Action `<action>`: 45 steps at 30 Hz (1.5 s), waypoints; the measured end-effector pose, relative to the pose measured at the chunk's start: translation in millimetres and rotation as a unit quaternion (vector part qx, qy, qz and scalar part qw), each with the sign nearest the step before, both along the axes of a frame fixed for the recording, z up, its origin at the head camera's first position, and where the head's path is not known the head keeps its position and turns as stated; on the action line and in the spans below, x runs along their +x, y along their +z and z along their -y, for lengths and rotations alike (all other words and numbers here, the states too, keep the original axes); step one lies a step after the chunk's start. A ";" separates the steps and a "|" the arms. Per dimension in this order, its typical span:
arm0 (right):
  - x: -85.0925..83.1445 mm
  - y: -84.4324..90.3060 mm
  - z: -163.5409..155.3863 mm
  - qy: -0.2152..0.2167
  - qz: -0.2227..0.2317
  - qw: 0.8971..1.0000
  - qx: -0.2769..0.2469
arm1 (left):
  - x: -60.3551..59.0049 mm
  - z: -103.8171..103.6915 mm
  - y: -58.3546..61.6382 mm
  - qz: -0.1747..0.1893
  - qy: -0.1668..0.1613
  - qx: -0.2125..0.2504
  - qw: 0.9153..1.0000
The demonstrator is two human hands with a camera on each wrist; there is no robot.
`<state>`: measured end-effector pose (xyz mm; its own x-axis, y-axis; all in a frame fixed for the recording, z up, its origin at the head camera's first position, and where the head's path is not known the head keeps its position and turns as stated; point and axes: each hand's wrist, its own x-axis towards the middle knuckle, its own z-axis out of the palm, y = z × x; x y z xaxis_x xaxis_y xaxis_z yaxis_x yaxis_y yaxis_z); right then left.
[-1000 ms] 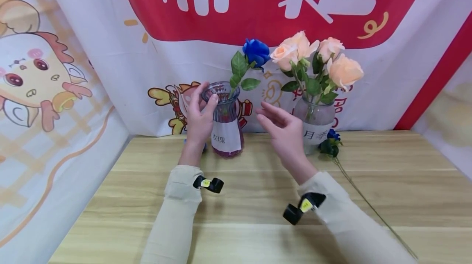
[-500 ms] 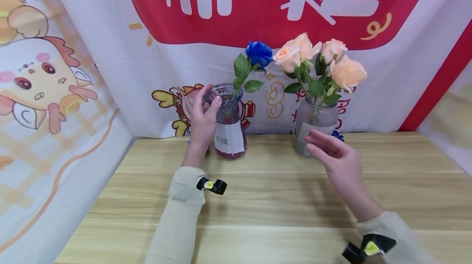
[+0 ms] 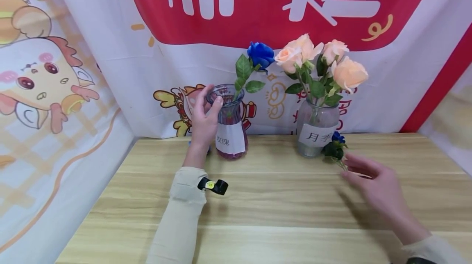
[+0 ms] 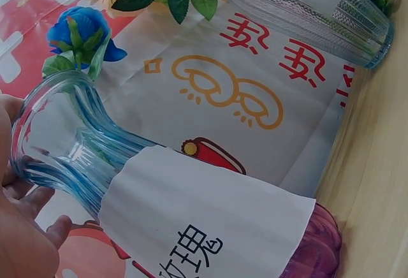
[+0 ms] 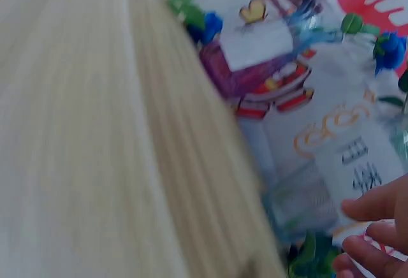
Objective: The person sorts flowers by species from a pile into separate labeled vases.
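Note:
My left hand [image 3: 210, 98] grips the rim and neck of a purple-tinted glass vase [image 3: 230, 133] with a white label, which stands at the table's back edge. One blue rose [image 3: 260, 53] stands in it. The left wrist view shows the same vase [image 4: 210, 220] close up, with my fingers [image 4: 25, 240] on its neck. My right hand [image 3: 348, 167] reaches, fingers extended, over the stem of another blue rose [image 3: 334, 146] that lies on the table. The right wrist view is blurred and shows my fingertips [image 5: 376, 227] near that rose's leaves [image 5: 312, 256].
A clear labelled vase [image 3: 317, 126] holding peach roses [image 3: 321, 57] stands right of the purple one, beside the lying rose. Printed banners [image 3: 110, 71] wall in the back and both sides. Something blue and green [image 5: 204, 26] lies behind the purple vase, left of it.
My right hand has swung from beside the purple vase, rightward and down past the clear vase, to the rose lying on the table. The left hand kept its hold.

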<state>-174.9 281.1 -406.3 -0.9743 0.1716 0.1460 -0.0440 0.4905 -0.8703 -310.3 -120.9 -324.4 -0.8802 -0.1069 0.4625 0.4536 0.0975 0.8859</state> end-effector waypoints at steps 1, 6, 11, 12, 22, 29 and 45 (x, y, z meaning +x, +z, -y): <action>1.4 -3.3 -5.7 -0.004 0.005 1.000 0.024 | -0.3 -0.5 -0.2 -0.001 0.000 -0.001 1.000; 4.5 -13.9 -29.4 -0.022 0.048 0.994 0.090 | -1.2 -1.2 -0.8 0.000 0.002 -0.003 1.000; 2.9 -16.4 -46.3 -0.009 0.114 0.984 0.138 | 0.2 0.0 -0.3 0.003 0.006 -0.005 1.000; 2.7 -16.4 -48.4 -0.006 0.122 0.982 0.147 | 0.4 0.1 -0.4 0.003 0.007 -0.005 1.000; 2.7 -15.1 -52.2 0.008 0.146 0.973 0.178 | -0.1 0.6 -1.0 -0.001 0.005 -0.011 1.000; -1.1 -11.0 -48.6 0.008 0.159 0.968 0.195 | 0.2 -0.7 -0.6 -0.001 0.002 -0.013 1.000; -10.0 -0.5 -45.4 0.097 0.230 0.858 -0.448 | 0.8 -1.1 -0.5 -0.004 0.001 -0.004 1.000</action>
<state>-184.8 326.5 -406.8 -0.9162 -0.1587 -0.3681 0.4008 -0.3619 -0.8416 -309.5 -119.7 -324.9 -0.8766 -0.1051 0.4696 0.4598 0.1048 0.8818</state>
